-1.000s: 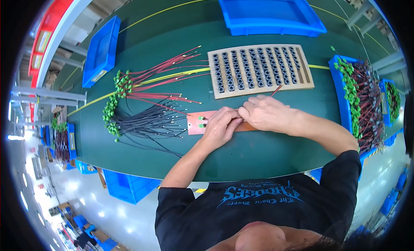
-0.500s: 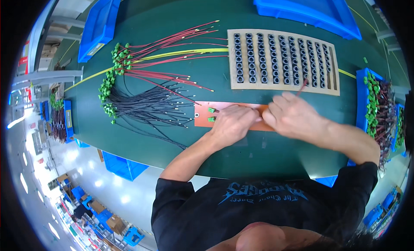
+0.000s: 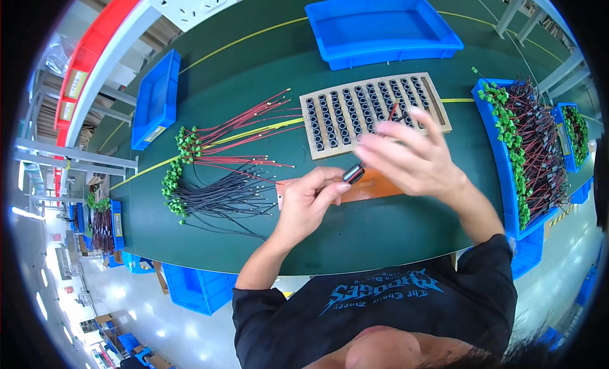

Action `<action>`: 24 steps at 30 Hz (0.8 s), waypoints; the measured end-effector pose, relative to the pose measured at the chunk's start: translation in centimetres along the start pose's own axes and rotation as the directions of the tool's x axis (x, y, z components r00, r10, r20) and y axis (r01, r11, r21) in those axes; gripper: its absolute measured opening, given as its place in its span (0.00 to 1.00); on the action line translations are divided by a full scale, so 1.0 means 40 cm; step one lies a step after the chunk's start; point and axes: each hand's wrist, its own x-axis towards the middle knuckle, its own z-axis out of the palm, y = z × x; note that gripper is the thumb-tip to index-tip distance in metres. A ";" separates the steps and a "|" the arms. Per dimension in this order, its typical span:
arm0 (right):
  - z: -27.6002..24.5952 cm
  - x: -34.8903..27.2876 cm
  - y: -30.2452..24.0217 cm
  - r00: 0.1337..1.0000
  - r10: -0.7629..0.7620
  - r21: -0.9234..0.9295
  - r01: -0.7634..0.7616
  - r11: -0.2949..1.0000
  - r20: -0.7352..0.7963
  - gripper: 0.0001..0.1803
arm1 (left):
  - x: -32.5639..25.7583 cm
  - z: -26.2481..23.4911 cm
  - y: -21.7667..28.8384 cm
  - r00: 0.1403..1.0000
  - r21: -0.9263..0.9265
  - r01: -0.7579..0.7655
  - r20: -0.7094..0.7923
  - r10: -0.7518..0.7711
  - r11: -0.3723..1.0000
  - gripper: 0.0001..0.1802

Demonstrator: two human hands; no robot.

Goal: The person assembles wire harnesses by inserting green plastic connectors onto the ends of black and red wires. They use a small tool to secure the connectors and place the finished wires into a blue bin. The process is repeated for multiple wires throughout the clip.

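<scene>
My left hand point(image 3: 307, 201) pinches a small black cylindrical part point(image 3: 353, 173) with a reddish stripe along its side, above the orange strip point(image 3: 374, 190) on the bench. Just right of it, my right hand point(image 3: 412, 156) is raised, blurred by motion, with its fingers stretched out and apart. Red and black wire ends point(image 3: 394, 109) stick up behind these fingers; where they lead is hidden. Beyond the hands lies a pale board point(image 3: 325, 154) with rows of black ring-shaped parts. To the left are red wires point(image 3: 254, 118) and black wires point(image 3: 216, 197) with green connectors point(image 3: 172, 178).
A blue tray point(image 3: 390, 57) stands at the back of the green bench point(image 3: 241, 71), another blue tray point(image 3: 141, 115) at the far left. On the right, a blue bin point(image 3: 495, 159) holds many wired parts with green connectors. A metal frame point(image 3: 76, 156) rises at the left.
My hands have come apart; the right has lifted and its fingers have spread. The black part now shows in my left hand. The whole view has shifted, bringing the right-hand bin further in.
</scene>
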 end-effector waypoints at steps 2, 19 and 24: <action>-0.017 -0.094 -0.015 0.964 0.194 0.067 -0.185 0.980 -0.182 0.23 | -0.035 0.037 0.002 0.996 -0.113 -0.052 -0.072 0.044 0.992 0.09; 0.032 -0.208 -0.153 0.435 0.624 0.733 -0.575 -0.363 0.650 0.10 | -0.038 0.199 -0.104 0.966 -0.353 0.246 0.163 -0.199 0.903 0.21; 0.033 -0.216 -0.122 0.306 0.659 0.702 -0.513 -0.494 0.687 0.14 | -0.036 0.219 -0.139 0.939 -0.317 0.315 0.239 -0.246 0.895 0.20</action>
